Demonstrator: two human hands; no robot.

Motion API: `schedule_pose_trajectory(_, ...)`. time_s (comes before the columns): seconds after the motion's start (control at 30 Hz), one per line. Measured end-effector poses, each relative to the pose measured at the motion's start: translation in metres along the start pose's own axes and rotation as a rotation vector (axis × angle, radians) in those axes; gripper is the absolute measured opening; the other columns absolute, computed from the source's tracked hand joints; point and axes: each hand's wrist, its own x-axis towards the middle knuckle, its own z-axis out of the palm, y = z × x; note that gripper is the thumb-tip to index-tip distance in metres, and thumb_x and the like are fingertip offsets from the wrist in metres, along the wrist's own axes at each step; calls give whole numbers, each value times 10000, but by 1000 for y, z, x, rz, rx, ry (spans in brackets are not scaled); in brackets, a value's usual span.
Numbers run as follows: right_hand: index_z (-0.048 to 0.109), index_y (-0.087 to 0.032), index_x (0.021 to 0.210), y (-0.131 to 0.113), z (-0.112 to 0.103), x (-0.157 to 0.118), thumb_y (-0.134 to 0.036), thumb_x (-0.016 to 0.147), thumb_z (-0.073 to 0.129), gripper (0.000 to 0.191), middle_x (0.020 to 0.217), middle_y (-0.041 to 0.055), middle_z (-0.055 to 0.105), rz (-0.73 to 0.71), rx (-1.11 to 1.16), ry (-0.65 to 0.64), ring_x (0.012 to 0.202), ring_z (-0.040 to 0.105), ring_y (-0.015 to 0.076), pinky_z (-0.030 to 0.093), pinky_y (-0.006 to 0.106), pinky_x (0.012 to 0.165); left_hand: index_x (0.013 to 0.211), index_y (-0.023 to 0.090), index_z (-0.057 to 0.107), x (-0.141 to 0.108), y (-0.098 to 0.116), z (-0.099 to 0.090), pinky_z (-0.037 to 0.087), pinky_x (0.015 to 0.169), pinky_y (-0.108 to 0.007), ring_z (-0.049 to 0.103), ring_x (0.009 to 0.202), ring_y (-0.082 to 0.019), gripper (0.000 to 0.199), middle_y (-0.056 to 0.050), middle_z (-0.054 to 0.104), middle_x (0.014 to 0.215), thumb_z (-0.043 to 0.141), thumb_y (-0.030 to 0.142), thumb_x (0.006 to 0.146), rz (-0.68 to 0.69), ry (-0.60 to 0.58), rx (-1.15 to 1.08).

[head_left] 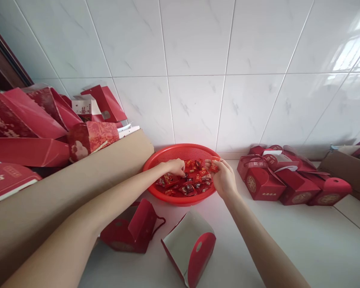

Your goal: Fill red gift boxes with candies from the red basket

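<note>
While left fingers (180,167) curl among candies (189,189), the right hand (225,178) pinches a packet (214,166).

Candies (189,187) lie in the basket (183,201), two boxes (201,253) before it, a carton (87,176) left, a box cluster (298,188) right.
</note>
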Motion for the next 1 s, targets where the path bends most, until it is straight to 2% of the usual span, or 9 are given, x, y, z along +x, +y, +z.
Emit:
schedule_pose_trajectory(0.2,622,-199,611,-1,-1,0,-201,590,747,127,728,56,737,10,6,2,724,642,181,533,320,716,596,187,653,-8,12,0,337,509,-254,499,554,-126,259,9,607,597,729,408,708,142,-109,-43)
schedule_pose_trajectory(0.3,631,-192,613,-1,-1,0,-190,589,748,120,731,58,739,7,10,12,721,644,177,535,314,715,597,186,662,-8,20,-4,351,531,-259,491,543,-127,252,7,604,587,704,396,730,174,-105,-51)
schedule_pose_trajectory(0.5,663,-172,626,1,-2,1,-177,585,742,90,739,75,737,-15,23,48,714,660,178,543,313,723,749,203,736,-3,30,-14,400,589,-243,567,648,-144,101,-9,704,757,644,243,759,208,-21,-55)
schedule_pose_trajectory(0.6,661,-178,621,2,-2,1,-174,598,729,72,729,59,726,-34,40,63,710,655,172,549,312,724,917,240,773,0,23,-18,422,622,-223,611,710,-143,259,-13,747,905,573,160,772,177,36,-45)
schedule_pose_trajectory(0.7,650,-183,612,3,-1,1,-169,617,723,74,716,43,716,-46,54,72,701,647,163,555,314,736,1079,262,758,4,7,-20,433,618,-205,631,728,-136,401,-21,754,1017,518,130,787,107,98,-28)
schedule_pose_trajectory(0.83,654,-175,612,3,0,1,-159,629,706,57,716,48,716,-51,65,80,691,644,157,552,306,740,1108,263,752,10,-7,-22,443,613,-198,646,712,-127,440,-18,758,1019,484,101,799,81,137,-3)
schedule_pose_trajectory(0.9,662,-176,617,2,1,1,-155,634,694,42,715,48,719,-51,67,82,693,648,160,552,307,737,1103,275,748,13,-1,-20,461,662,-200,668,789,-138,444,-11,753,1047,465,89,815,123,158,7)
schedule_pose_trajectory(1.0,675,-178,635,1,1,0,-152,642,683,29,708,46,724,-52,62,82,686,651,165,554,315,727,1052,275,746,25,22,-15,481,786,-217,672,968,-170,404,-11,741,1103,463,86,834,214,182,33)
